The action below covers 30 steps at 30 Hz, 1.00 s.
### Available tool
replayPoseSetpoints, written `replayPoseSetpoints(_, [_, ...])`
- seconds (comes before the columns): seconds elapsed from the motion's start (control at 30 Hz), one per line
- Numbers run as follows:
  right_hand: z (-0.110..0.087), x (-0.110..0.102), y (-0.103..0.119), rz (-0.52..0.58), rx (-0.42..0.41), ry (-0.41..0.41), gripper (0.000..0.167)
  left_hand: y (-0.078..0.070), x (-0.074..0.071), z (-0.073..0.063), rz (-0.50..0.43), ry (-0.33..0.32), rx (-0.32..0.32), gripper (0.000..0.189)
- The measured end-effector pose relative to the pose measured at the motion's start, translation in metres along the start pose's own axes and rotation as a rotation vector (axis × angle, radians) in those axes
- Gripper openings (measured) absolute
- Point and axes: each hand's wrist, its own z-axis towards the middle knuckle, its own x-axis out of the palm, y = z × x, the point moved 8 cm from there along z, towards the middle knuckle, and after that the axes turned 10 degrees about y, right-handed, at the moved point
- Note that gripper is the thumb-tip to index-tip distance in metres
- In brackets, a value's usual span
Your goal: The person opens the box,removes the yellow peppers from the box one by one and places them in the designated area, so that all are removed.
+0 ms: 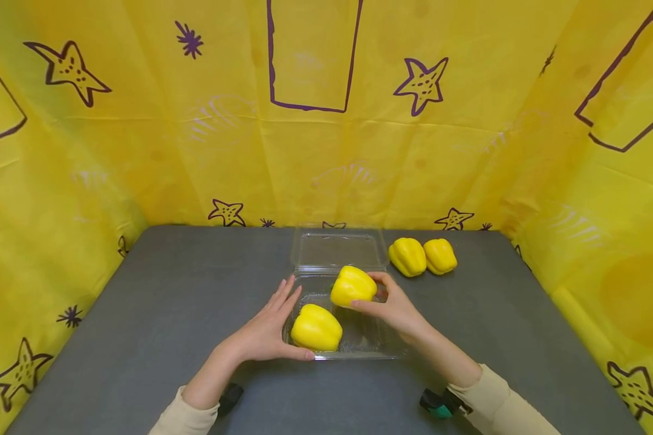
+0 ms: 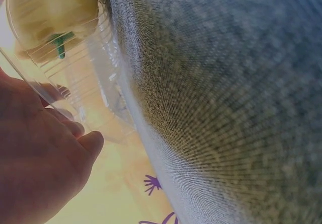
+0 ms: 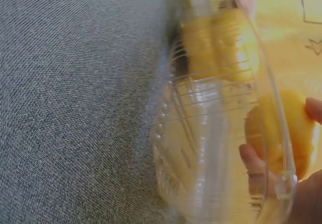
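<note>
A clear plastic clamshell box point(image 1: 359, 353) lies on the dark table with its lid point(image 1: 338, 249) folded back. One yellow bell pepper point(image 1: 317, 328) sits in the box's near left part; its green stem shows through the plastic in the left wrist view. My right hand point(image 1: 394, 309) grips a second yellow bell pepper point(image 1: 354, 286) between thumb and fingers, over the right part of the box. At the box's left side, my left hand point(image 1: 263, 329) has its fingers extended along the wall, the thumb on the front rim.
Two more yellow bell peppers, one point(image 1: 408, 257) beside the other point(image 1: 441, 256), lie on the table point(image 1: 196, 272) to the right of the lid. A yellow patterned cloth point(image 1: 223, 151) hangs behind and at both sides. Dark straps sit near both wrists.
</note>
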Motion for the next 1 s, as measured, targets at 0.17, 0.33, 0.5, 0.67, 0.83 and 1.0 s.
replayPoseSetpoints(0.17, [-0.009, -0.008, 0.004, 0.009, 0.0, -0.016, 0.071, -0.001, -0.001, -0.001, 0.009, -0.007, 0.01, 0.129])
replayPoseSetpoints(0.33, [-0.018, -0.017, 0.008, 0.078, -0.011, -0.023, 0.072, -0.001, -0.001, -0.001, 0.011, -0.007, 0.01, 0.129])
replayPoseSetpoints(0.5, [-0.024, -0.027, 0.01, 0.134, -0.021, -0.039, 0.074, 0.0, -0.001, -0.001, 0.008, -0.01, 0.008, 0.129])
replayPoseSetpoints(0.67, [-0.031, -0.039, 0.012, 0.146, -0.021, -0.06, 0.075, 0.0, -0.001, 0.0, 0.008, -0.014, 0.01, 0.129])
replayPoseSetpoints(0.83, [-0.034, -0.05, 0.011, 0.173, -0.021, -0.074, 0.075, 0.0, 0.0, 0.0, 0.007, -0.016, 0.011, 0.13])
replayPoseSetpoints(1.0, [-0.037, -0.06, 0.008, 0.222, -0.037, -0.085, 0.075, 0.0, 0.0, -0.001, 0.005, -0.015, 0.013, 0.13])
